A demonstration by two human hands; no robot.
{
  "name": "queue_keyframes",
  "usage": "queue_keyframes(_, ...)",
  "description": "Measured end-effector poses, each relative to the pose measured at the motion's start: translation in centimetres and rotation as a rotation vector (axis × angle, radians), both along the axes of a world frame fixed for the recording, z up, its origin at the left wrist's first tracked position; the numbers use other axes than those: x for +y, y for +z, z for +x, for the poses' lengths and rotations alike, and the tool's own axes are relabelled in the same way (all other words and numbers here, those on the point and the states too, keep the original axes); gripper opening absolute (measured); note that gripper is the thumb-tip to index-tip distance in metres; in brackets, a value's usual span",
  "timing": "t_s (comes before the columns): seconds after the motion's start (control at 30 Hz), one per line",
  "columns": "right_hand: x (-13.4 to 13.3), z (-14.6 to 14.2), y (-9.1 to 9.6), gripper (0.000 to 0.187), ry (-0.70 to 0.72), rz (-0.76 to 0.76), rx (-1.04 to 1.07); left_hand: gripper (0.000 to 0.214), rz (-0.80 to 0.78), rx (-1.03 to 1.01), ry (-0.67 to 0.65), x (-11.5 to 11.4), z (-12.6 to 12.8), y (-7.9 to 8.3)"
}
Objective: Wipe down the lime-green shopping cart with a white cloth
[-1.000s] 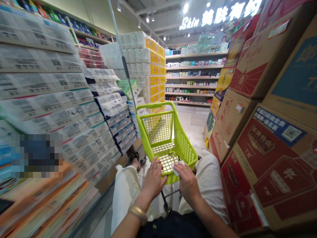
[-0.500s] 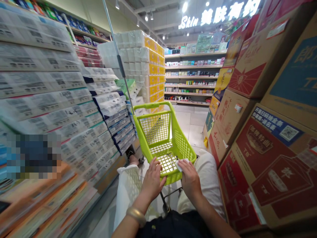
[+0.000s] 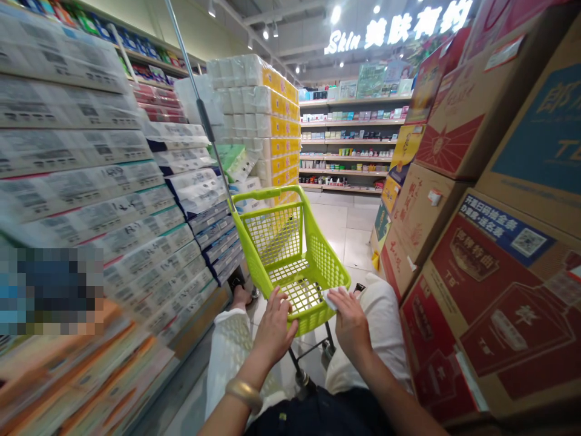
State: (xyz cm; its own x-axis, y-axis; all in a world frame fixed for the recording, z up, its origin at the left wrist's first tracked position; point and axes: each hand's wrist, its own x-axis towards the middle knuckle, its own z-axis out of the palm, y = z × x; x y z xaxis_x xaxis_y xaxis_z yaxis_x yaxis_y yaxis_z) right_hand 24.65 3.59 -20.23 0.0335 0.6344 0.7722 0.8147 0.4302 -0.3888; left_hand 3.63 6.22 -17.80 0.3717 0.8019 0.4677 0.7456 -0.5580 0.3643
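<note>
A lime-green plastic shopping cart [image 3: 295,266] stands between my knees, its lattice basket bare inside and a tall metal pole [image 3: 206,118] rising from its far left corner. My left hand [image 3: 273,324] grips the near left part of the basket rim, fingers over the edge and thumb on the outer face. A small white wipe [image 3: 330,300] is pinched under the fingers of my right hand [image 3: 348,321], pressed to the rim's near right corner. Most of the wipe is hidden by that hand.
Stacked paper packs [image 3: 104,194] wall in my left side. Cardboard cartons [image 3: 490,284] rise close on my right. Yellow-and-white tissue packs [image 3: 272,121] stand beyond the cart, and stocked shelves [image 3: 349,139] line the back. The tiled floor [image 3: 349,233] runs between.
The cart has shifted a little to the left and turned slightly, with both hands staying on its near rim. The wipe is still under my right fingers.
</note>
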Motion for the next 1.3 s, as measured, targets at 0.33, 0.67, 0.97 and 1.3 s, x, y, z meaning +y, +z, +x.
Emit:
queue_keyframes(0.33,0.7,-0.3,0.3,0.047,0.049,-0.023,-0.042,0.011,-0.007,0.002,0.016,-0.2,-1.6,0.0)
queue_keyframes(0.67,-0.3,-2.1,0.2,0.049,0.193,-0.020,-0.098,0.015,0.009,-0.032,0.015,-0.6,-2.0,0.1)
queue_keyframes(0.97,-0.3,-2.4,0.0,0.048,0.183,-0.024,-0.095,0.016,0.026,-0.052,0.011,-0.7,-2.7,0.2)
queue_keyframes(1.3,0.2,-2.1,0.8,0.048,0.093,-0.033,-0.050,0.015,0.010,-0.082,0.003,-1.2,-3.4,0.1)
